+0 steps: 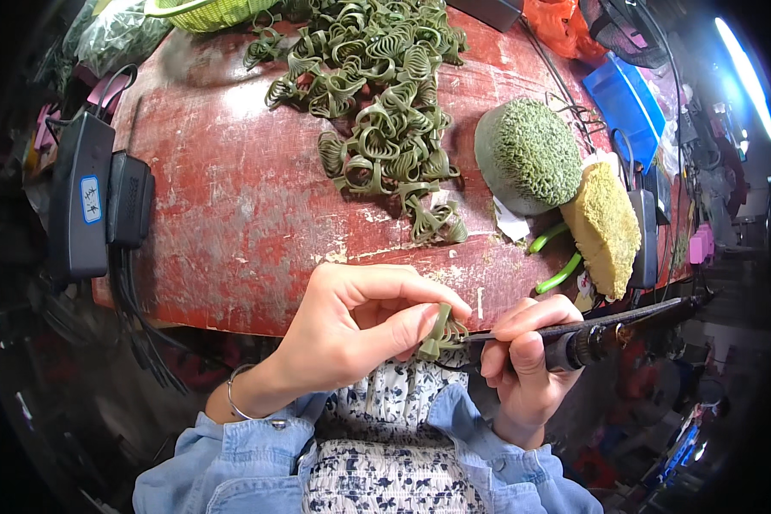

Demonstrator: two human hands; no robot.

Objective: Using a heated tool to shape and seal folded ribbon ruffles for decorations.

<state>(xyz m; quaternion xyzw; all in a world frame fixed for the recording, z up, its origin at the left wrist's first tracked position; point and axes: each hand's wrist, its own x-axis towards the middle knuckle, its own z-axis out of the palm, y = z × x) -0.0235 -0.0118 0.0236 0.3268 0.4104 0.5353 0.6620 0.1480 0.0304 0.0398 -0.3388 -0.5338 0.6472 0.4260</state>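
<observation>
My left hand (343, 321) pinches a small olive-green ribbed ring piece (435, 336) between thumb and forefinger, just beyond the table's near edge. From the right, my right hand (531, 347) grips a dark pen-shaped tool (600, 336), its thin metal tip meeting or almost meeting the piece's ribs. Whether the tip touches I cannot tell. A big heap of similar olive-green ribbed ring pieces (385, 128) lies on the worn red table (223, 197), a few of them straying toward my hands.
On the right stand a round block with a crumbly green top (535, 150), a yellow crumbly block (608, 227) and green-handled pliers (561, 272). Farther back are a blue tray (625, 107) and a green basket (210, 13). Black boxes with cables (81, 197) line the left edge.
</observation>
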